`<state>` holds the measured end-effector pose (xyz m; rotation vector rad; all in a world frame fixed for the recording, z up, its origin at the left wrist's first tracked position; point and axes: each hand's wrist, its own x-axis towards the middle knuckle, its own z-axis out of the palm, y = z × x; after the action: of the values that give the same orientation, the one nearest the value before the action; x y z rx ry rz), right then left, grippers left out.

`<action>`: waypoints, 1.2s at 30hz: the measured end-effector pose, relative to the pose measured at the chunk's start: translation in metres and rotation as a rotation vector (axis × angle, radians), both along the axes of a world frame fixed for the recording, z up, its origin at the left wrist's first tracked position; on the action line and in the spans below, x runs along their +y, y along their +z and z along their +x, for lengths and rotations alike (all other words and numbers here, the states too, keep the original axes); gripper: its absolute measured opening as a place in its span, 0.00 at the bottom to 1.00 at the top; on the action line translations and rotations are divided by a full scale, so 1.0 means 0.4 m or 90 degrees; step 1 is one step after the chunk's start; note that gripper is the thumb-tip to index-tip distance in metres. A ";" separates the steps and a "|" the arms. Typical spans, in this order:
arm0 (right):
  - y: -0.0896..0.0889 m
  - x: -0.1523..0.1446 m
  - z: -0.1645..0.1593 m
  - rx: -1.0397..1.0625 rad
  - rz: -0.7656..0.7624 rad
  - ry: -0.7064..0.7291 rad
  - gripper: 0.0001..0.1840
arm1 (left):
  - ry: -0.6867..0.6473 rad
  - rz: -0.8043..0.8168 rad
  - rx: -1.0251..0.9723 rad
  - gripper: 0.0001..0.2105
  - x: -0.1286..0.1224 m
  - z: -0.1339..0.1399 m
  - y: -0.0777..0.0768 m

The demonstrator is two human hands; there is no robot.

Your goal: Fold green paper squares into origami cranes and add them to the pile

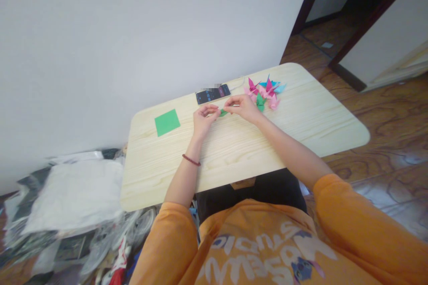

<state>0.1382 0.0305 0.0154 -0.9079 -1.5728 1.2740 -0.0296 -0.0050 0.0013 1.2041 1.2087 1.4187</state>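
Note:
A small folded piece of green paper [223,112] is pinched between my two hands, above the middle of the table. My left hand [204,119] grips its left end with thumb and fingers. At its right end, the fingertips of my right hand [242,107] are closed on it. My fingers cover much of the paper, so its exact shape cannot be made out. Just right of my right hand sits a green paper crane [260,103], in front of several pink, magenta and blue paper cranes [270,87].
A flat green paper square [167,122] lies on the left of the pale wooden table [240,151]. Behind my hands is a phone [213,94] with its screen lit. A white wall [150,31] borders the far side. Plastic-wrapped bags [76,193] are piled at the left.

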 end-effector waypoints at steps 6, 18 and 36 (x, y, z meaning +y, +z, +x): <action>-0.008 0.013 0.003 0.057 -0.075 -0.005 0.16 | -0.026 -0.057 -0.036 0.18 0.010 -0.013 -0.007; -0.030 0.026 0.008 0.031 -0.102 -0.010 0.14 | -0.084 -0.059 0.015 0.15 0.006 -0.017 -0.008; -0.037 0.007 -0.017 0.070 -0.065 -0.075 0.19 | 0.013 -0.028 -0.133 0.19 0.004 0.029 -0.033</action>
<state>0.1313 0.0334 0.0004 -0.9639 -1.3599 1.3072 -0.0181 -0.0035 -0.0119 0.9891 1.1041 1.4850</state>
